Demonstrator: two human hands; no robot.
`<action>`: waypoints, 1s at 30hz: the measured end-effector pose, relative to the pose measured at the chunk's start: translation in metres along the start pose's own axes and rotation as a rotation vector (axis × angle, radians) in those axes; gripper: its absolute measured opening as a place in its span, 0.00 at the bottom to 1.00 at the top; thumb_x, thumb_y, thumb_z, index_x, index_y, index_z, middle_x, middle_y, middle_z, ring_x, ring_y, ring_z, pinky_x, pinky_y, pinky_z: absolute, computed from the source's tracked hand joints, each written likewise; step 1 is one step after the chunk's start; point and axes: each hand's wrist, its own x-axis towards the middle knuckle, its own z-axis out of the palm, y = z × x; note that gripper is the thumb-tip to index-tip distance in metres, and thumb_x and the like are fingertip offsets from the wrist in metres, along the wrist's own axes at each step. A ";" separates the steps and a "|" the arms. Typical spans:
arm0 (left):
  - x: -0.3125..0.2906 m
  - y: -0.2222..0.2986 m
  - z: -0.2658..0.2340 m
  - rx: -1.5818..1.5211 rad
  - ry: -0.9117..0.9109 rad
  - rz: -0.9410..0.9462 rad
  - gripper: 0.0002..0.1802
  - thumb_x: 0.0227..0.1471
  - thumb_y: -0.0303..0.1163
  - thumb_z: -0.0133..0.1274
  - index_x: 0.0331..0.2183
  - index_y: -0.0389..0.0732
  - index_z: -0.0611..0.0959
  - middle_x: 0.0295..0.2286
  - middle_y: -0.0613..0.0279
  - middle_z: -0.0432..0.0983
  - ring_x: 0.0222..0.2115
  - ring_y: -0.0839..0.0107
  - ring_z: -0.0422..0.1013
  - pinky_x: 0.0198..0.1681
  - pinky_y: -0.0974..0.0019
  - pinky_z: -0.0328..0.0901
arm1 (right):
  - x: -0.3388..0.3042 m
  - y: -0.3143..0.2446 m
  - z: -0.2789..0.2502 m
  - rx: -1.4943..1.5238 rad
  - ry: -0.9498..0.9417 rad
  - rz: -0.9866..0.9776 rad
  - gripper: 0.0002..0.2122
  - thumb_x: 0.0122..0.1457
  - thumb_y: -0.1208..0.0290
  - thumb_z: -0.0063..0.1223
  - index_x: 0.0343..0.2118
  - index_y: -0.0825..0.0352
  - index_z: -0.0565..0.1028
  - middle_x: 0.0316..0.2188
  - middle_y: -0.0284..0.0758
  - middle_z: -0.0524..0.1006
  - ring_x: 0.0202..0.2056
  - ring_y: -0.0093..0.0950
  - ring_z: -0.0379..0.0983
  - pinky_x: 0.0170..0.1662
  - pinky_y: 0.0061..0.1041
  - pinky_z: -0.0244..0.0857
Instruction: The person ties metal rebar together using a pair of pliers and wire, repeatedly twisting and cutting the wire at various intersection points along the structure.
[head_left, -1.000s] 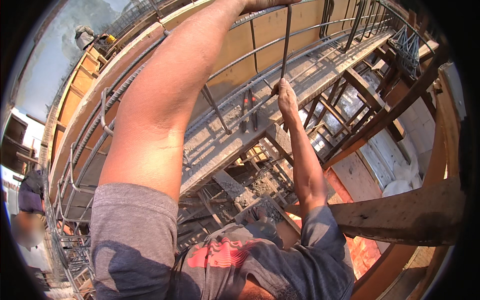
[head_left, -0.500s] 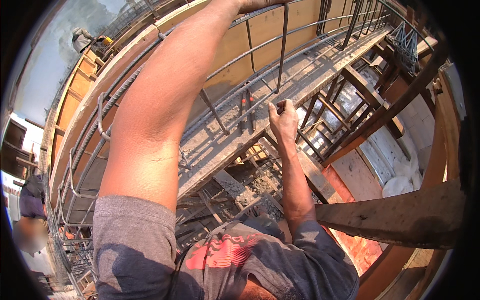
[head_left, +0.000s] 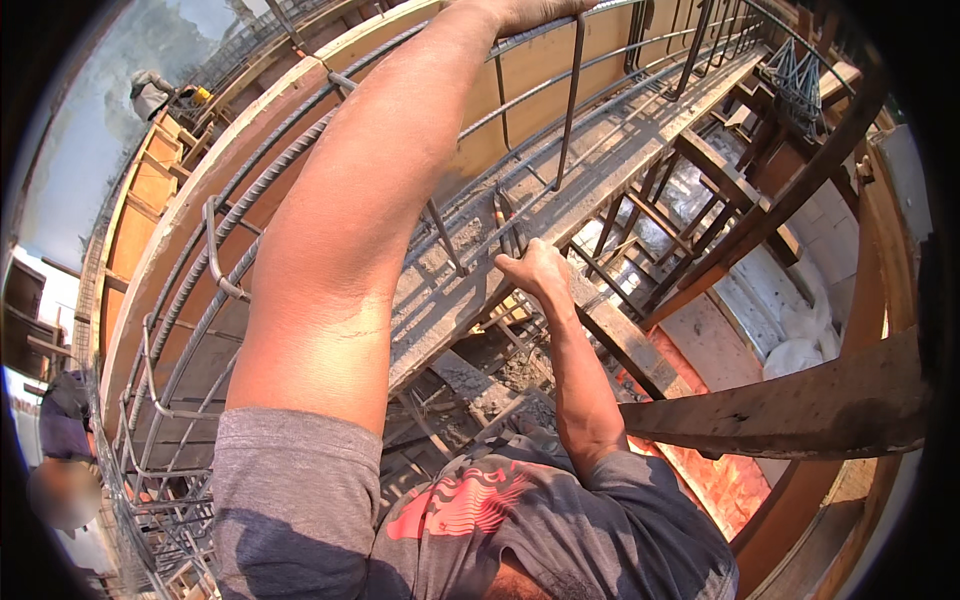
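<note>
My left arm reaches up across the view to the top edge, where my left hand [head_left: 540, 10] lies closed over the uppermost steel reinforcing bar [head_left: 615, 6]; its fingers are partly cut off by the frame. Below, on a dusty concrete ledge inside the bar cage, lies a pair of pliers [head_left: 505, 212] with red on its long dark handles. My right hand [head_left: 540, 268] is at the near end of those handles, thumb on the left and fingers curled on the other side. The fingertips are partly hidden. Upright steel ties [head_left: 570, 105] stand just beyond the pliers.
A curved plywood form [head_left: 420, 190] backs the bars. On the right, timber beams [head_left: 780, 415] and props cross near my right arm. Below the ledge [head_left: 640, 150] are loose boards and rubble. A bundle of steel ties [head_left: 797, 85] hangs at far right. Another person [head_left: 68, 420] is at far left.
My right hand has moved left and down from the ledge's edge onto the pliers' handles, which now lie closer together. The left hand stays on the bar. The whole view has shifted slightly.
</note>
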 end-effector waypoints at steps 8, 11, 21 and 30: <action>0.002 0.001 0.010 0.005 0.047 -0.040 0.47 0.48 0.69 0.54 0.60 0.47 0.71 0.55 0.48 0.71 0.57 0.54 0.67 0.59 0.57 0.61 | -0.095 0.110 0.006 1.580 -0.521 0.156 0.18 0.43 0.69 0.53 0.39 0.69 0.73 0.29 0.38 0.75 0.17 0.18 0.61 0.17 0.16 0.53; 0.004 -0.008 0.010 -0.031 0.075 0.010 0.48 0.48 0.70 0.54 0.61 0.47 0.70 0.55 0.48 0.71 0.57 0.54 0.66 0.60 0.58 0.61 | -0.101 0.109 -0.012 1.461 -0.228 0.043 0.15 0.44 0.71 0.52 0.38 0.66 0.73 0.27 0.34 0.75 0.19 0.19 0.64 0.18 0.18 0.55; 0.011 -0.011 0.010 -0.003 0.047 0.003 0.50 0.47 0.71 0.54 0.61 0.47 0.69 0.56 0.49 0.70 0.58 0.55 0.65 0.60 0.58 0.60 | 0.060 0.053 -0.133 -0.096 0.229 0.057 0.20 0.48 0.67 0.57 0.42 0.75 0.76 0.37 0.53 0.80 0.43 0.45 0.79 0.46 0.38 0.71; 0.010 -0.014 0.012 0.021 0.027 0.001 0.52 0.46 0.72 0.54 0.62 0.46 0.69 0.57 0.49 0.69 0.59 0.55 0.64 0.61 0.58 0.59 | 0.117 0.047 -0.124 0.704 -0.037 -0.256 0.06 0.46 0.75 0.57 0.29 0.65 0.74 0.19 0.25 0.69 0.17 0.15 0.62 0.17 0.18 0.50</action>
